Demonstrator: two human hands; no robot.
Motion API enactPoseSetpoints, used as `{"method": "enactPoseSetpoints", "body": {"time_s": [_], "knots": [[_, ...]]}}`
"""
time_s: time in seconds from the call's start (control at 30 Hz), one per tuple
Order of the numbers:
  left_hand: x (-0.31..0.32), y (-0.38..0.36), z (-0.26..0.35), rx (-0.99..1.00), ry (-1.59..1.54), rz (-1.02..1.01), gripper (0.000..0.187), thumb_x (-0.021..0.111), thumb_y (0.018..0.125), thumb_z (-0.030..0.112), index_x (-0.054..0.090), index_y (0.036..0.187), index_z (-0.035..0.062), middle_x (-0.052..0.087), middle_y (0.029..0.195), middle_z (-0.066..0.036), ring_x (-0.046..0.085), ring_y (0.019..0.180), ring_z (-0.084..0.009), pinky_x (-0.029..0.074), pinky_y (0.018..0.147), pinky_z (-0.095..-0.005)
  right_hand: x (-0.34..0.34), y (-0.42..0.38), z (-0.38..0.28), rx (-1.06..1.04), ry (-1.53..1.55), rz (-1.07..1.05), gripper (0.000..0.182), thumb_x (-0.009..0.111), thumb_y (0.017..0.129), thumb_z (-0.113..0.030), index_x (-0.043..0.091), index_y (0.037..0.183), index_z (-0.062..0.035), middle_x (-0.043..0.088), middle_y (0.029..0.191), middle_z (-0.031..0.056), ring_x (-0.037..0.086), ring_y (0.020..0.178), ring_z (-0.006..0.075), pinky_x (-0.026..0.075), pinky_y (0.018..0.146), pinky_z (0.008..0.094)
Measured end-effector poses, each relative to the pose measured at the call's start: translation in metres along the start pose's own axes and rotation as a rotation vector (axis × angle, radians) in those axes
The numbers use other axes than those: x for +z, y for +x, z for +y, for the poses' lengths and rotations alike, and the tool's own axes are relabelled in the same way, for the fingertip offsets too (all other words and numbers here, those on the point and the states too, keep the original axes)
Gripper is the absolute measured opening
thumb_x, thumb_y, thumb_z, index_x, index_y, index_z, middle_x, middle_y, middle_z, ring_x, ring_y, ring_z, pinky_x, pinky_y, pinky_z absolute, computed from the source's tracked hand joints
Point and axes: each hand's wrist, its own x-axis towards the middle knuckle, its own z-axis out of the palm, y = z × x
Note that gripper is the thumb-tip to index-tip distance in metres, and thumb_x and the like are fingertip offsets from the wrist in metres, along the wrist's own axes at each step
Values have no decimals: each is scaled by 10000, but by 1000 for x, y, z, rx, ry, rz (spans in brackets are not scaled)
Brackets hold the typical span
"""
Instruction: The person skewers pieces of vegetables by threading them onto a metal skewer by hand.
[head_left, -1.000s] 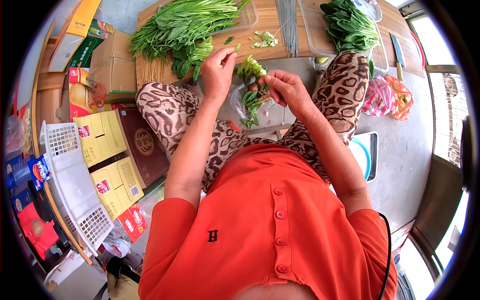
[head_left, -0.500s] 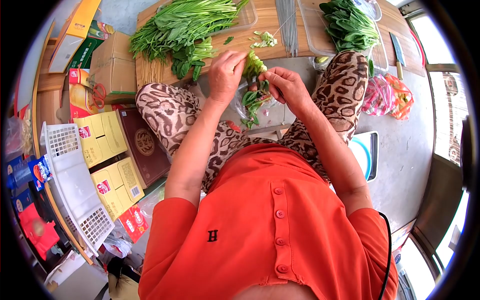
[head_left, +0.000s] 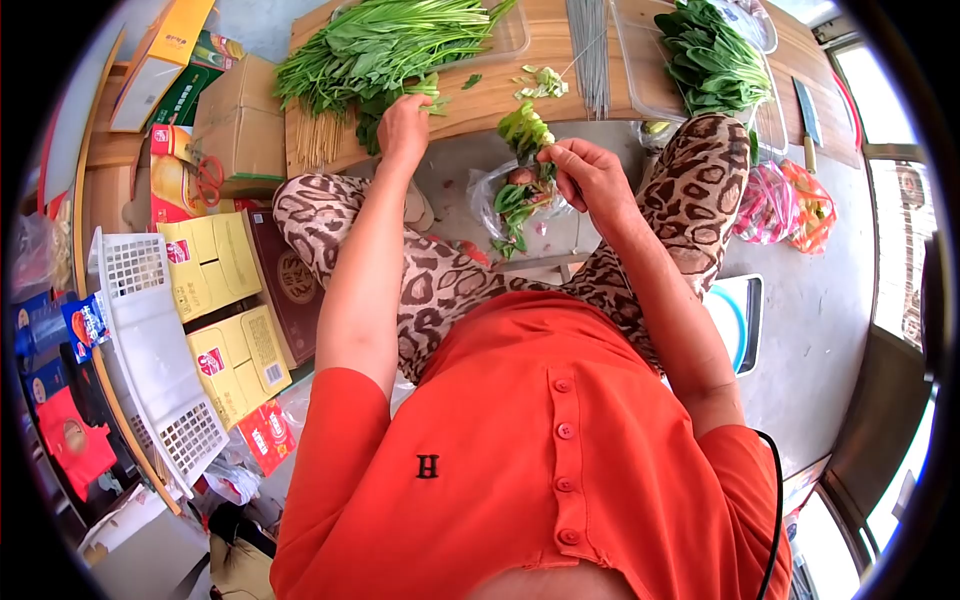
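Note:
My right hand point(head_left: 592, 178) pinches a bunch of folded pale-green leafy greens point(head_left: 526, 132) between thumb and fingers, above the gap between my knees. Any stick inside the bunch is hidden. At the table's front edge, my left hand point(head_left: 404, 130) has its fingers curled on the loose leafy greens point(head_left: 372, 112) beside the big pile of long-stemmed greens point(head_left: 390, 55). Its fingertips are partly hidden by stems. Below the right hand hangs a clear plastic bag point(head_left: 487, 200) with leaf scraps point(head_left: 518, 205) in and over it.
On the wooden table point(head_left: 480, 110) lie thin bamboo sticks point(head_left: 318, 138), metal skewers point(head_left: 590, 60), chopped green pieces point(head_left: 541, 82), a tub of spinach-like leaves point(head_left: 710, 60) and a knife point(head_left: 808, 115). Boxes point(head_left: 238, 125) and a white basket point(head_left: 150, 350) stand left; plastic bags point(head_left: 768, 203) lie right.
My left hand has let go of the bunch and moved left to the loose greens at the table edge. My right hand still holds the bunch, slightly lower.

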Motion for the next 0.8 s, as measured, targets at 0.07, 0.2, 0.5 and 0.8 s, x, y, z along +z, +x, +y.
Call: {"method": "enactPoseSetpoints", "body": {"time_s": [0.07,0.2,0.5,0.8], "knots": [[10,-2,-4,52,60,-7,190,603,800,80,652,981,117,623,1016,-78,595,915,-315,477,761,-402,-1,0,1,8,-3,-16,207,507,952,-192,621,921,-22,442,526,-34,340,431,35,242,388,186],[23,1,-17,103,224,21,194,575,774,36,641,942,107,597,956,-103,579,895,-326,449,765,-420,-2,0,1,7,4,-18,206,506,952,-190,622,920,-23,445,526,-33,340,430,35,244,386,184],[14,7,-15,107,447,-14,88,621,747,54,622,832,76,597,909,-102,556,902,-283,395,793,-394,0,2,-1,17,10,8,215,503,951,-179,615,897,-4,437,507,-27,320,410,39,233,388,199],[-13,31,11,133,10,371,132,673,773,146,598,882,141,614,834,-27,531,868,-244,354,768,-387,1,4,1,-1,8,-10,213,512,945,-183,617,897,-4,443,505,-24,324,408,41,232,388,203]]}}
